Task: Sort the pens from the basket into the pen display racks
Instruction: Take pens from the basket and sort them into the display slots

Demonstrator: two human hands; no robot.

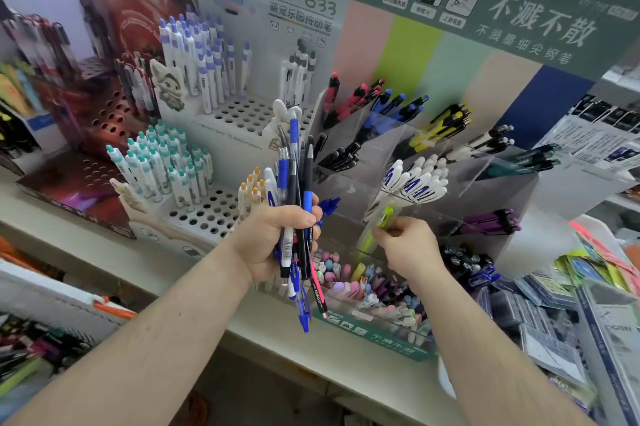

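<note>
Gripping a mixed pen bundle (294,217), the left hand (273,238); right hand (408,245) pinches a lime-green pen (379,224).

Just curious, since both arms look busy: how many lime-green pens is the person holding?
1. The right hand pinches a single lime-green plastic pen at the clear acrylic rack. The left hand grips a mixed bundle of pens; none visibly green, some hidden.

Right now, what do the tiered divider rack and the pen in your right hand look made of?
Divider rack: clear glossy plastic, probably acrylic; pens show through its walls. Lime pen, pinched by the right hand: translucent plastic by its glow, though blurred.
</note>
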